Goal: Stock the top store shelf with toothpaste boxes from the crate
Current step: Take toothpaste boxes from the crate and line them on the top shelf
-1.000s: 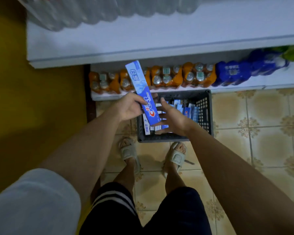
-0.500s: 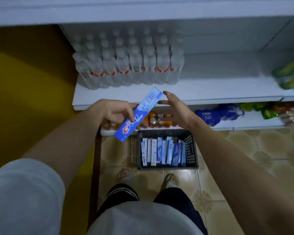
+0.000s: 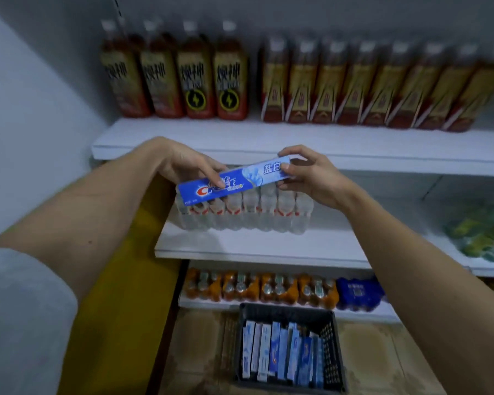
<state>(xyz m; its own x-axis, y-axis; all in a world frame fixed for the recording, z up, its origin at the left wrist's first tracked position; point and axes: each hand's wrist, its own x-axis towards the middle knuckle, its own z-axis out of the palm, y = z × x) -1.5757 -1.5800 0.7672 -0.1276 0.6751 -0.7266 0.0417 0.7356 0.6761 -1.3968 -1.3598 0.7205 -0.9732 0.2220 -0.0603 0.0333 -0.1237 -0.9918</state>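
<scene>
Blue and white cardboard was what you had between your hands: a single toothpaste box (image 3: 234, 179), held nearly level with its right end tilted a little higher, in front of the front edge of the shelf of brown drink bottles (image 3: 240, 146). Your left hand (image 3: 183, 163) pinched the dark-blue logo end from above, fingers curled over the top edge. Your right hand (image 3: 311, 173) pinched the pale end, thumb and fingertips closed on it. Both hands were therefore occupied with that one box, and neither was free.

From this head view, the box was in the air, clear of any shelf board. The top shelf named in the task did not show; the highest board you could see carried red-labelled bottles (image 3: 173, 81) and taller yellow-labelled ones (image 3: 382, 84), and no toothpaste stood on any visible shelf. So I judged the stocking early or at least unproven: nothing placed could be confirmed.

Down on the tiled floor, the dark crate (image 3: 334, 352) stood below the lowest shelf, holding a row of upright boxes (image 3: 280, 352) packed toward its left. Those all remained for you to carry up, after the one in hand.
</scene>
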